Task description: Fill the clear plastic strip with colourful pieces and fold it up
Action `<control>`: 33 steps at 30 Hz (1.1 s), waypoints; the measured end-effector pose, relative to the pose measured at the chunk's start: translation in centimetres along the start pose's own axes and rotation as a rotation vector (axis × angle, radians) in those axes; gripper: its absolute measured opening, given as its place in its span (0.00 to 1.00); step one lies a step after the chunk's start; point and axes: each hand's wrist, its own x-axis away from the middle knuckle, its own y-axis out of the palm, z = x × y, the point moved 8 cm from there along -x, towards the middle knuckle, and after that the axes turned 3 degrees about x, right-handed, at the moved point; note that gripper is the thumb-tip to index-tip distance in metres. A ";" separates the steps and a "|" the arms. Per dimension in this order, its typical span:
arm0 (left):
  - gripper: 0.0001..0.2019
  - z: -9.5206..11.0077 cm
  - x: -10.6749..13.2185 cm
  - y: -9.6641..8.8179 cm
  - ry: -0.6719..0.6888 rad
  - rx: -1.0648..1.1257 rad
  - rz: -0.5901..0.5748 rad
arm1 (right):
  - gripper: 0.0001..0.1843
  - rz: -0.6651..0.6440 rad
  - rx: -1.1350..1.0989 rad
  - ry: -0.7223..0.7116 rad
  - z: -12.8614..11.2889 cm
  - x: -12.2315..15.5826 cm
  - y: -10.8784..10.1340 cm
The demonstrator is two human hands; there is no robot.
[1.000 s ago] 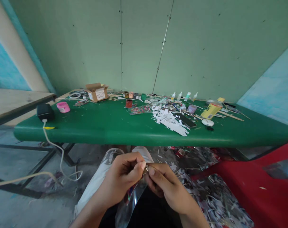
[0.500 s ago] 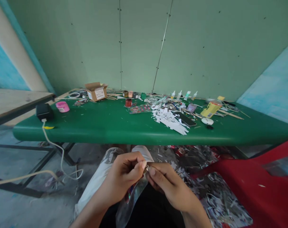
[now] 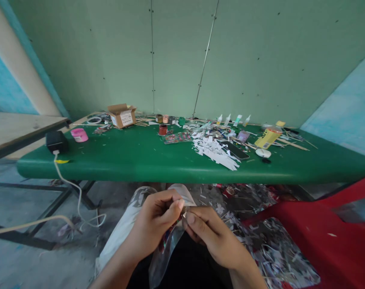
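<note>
Over my lap, my left hand (image 3: 157,224) and my right hand (image 3: 211,237) meet fingertip to fingertip. Both are closed in a pinch on the top edge of a clear shiny plastic wrapper (image 3: 164,255), which hangs down between my wrists with coloured bits showing inside. What exactly sits between the fingertips is too small to make out. My knees in light trousers (image 3: 125,230) show beneath the hands, just under the front edge of the green table (image 3: 134,158).
On the table lie a heap of white paper scraps (image 3: 217,152), a phone (image 3: 234,150), a yellow box (image 3: 267,138), glue bottles (image 3: 227,119), small jars (image 3: 163,129), a cardboard box (image 3: 122,115), pink tape (image 3: 79,135), a black charger (image 3: 56,141). Red chair (image 3: 327,233) at right, litter on floor.
Hardly anything: my hands stay pinched on the wrapper, with fingers shifting slightly at its top edge. The view has drifted a little.
</note>
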 end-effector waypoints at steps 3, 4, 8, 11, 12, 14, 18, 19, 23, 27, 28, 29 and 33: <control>0.15 0.5 0.3 -0.5 0.002 -0.024 0.074 | 0.21 0.139 0.186 -0.015 -0.2 0.0 -0.4; 0.15 0.7 0.4 -0.7 0.001 -0.032 0.102 | 0.19 0.197 0.250 -0.028 -0.4 0.1 -0.5; 0.14 1.1 0.6 -0.8 0.010 -0.033 0.141 | 0.16 0.325 0.337 -0.088 -0.6 0.2 -0.3; 0.15 1.1 0.5 -0.8 0.018 -0.007 0.137 | 0.15 0.333 0.331 -0.107 -0.7 0.2 -0.1; 0.15 1.1 0.5 -0.8 0.018 0.000 0.138 | 0.15 0.337 0.333 -0.115 -0.8 0.2 -0.1; 0.15 1.0 0.6 -0.8 0.015 0.011 0.136 | 0.15 0.347 0.341 -0.128 -1.0 0.3 -0.1; 0.15 1.0 0.7 -0.6 0.014 0.035 0.133 | 0.14 0.348 0.348 -0.142 -1.2 0.4 0.0; 0.15 1.0 0.8 -0.6 0.018 0.041 0.137 | 0.14 0.344 0.347 -0.142 -1.1 0.4 0.0; 0.15 1.0 0.8 -0.6 0.020 0.043 0.135 | 0.15 0.302 0.319 -0.123 -0.9 0.3 0.1; 0.15 1.0 0.8 -0.5 0.024 0.023 0.115 | 0.16 0.243 0.257 -0.108 -0.8 0.2 0.1; 0.15 1.0 0.9 -0.5 0.027 0.019 0.107 | 0.17 0.230 0.231 -0.106 -0.8 0.2 0.1; 0.15 1.1 0.9 -0.5 0.028 0.015 0.098 | 0.18 0.216 0.206 -0.105 -0.8 0.2 0.2; 0.16 1.2 0.9 -0.3 0.025 0.005 0.067 | 0.19 0.183 0.197 -0.095 -0.8 0.4 0.1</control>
